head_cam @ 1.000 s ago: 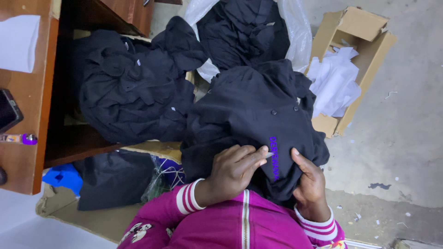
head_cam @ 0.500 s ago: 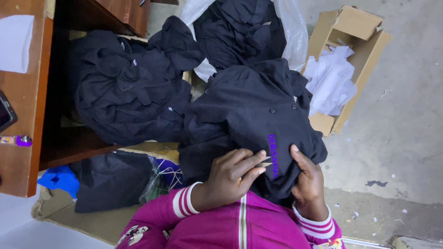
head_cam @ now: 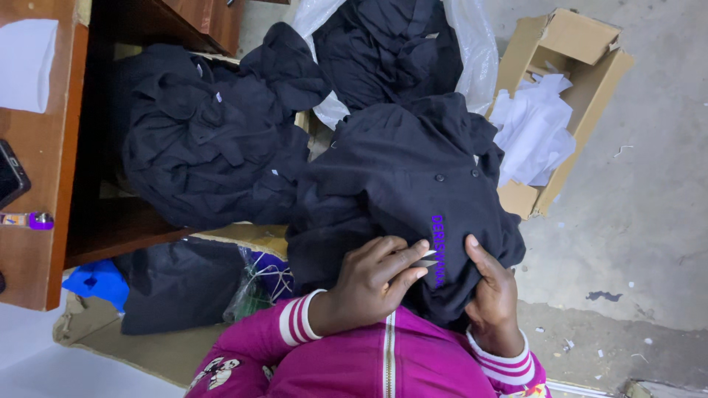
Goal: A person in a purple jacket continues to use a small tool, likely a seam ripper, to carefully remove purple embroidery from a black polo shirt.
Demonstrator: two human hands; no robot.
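Wooden desk (head_cam: 44, 184) at far left, pile of dark clothes (head_cam: 210, 140) beside it. Small metal snips (head_cam: 423, 259) pinched in left hand (head_cam: 365, 287), laid at purple embroidery (head_cam: 437, 250) on black garment (head_cam: 402, 177) draped over lap. Garment edge clutched by right hand (head_cam: 493, 295). Cardboard box (head_cam: 582, 66) at right. Thread trimming judged under way; taut cloth and careful tip placement called for.

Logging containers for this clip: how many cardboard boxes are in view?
1: an open box at upper right on the floor, holding white paper. Others may be hidden under the black garments.
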